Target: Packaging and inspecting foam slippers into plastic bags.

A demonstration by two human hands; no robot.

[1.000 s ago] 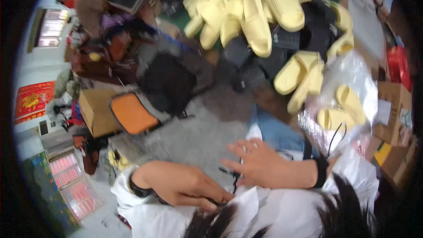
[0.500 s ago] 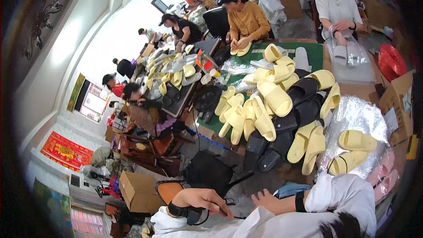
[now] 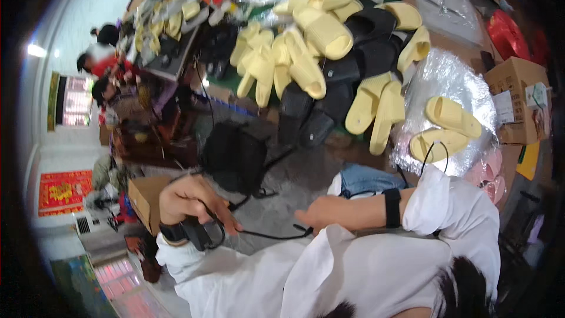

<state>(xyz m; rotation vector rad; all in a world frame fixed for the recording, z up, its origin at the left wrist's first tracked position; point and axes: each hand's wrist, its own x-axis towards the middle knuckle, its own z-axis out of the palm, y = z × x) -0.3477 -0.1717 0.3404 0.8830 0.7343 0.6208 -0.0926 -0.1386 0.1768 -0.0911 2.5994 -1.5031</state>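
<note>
A black cable (image 3: 273,235) stretches between my two hands in front of my white shirt. My left hand (image 3: 191,200), with a black band and a small dark box at its wrist, has its fingers curled at one end of the cable. At the other end, my right hand (image 3: 326,212) is closed around the cable, its fingertips partly hidden. A black band (image 3: 392,207) circles the right wrist. Beyond my hands lies a pile of yellow slippers (image 3: 323,32) mixed with black slippers (image 3: 376,53) on a green-topped table.
Two yellow slippers (image 3: 447,118) rest on silvery plastic wrap (image 3: 465,82) at the right, near pink slippers (image 3: 485,179). A cardboard box (image 3: 515,97) stands at the right edge. A black bag (image 3: 235,156) is below the table. Other people sit at a far table on the left.
My view has tilted downward, so the table sits higher in the picture. My hands have moved farther apart, with the cable now drawn out between them. My right fingers have closed.
</note>
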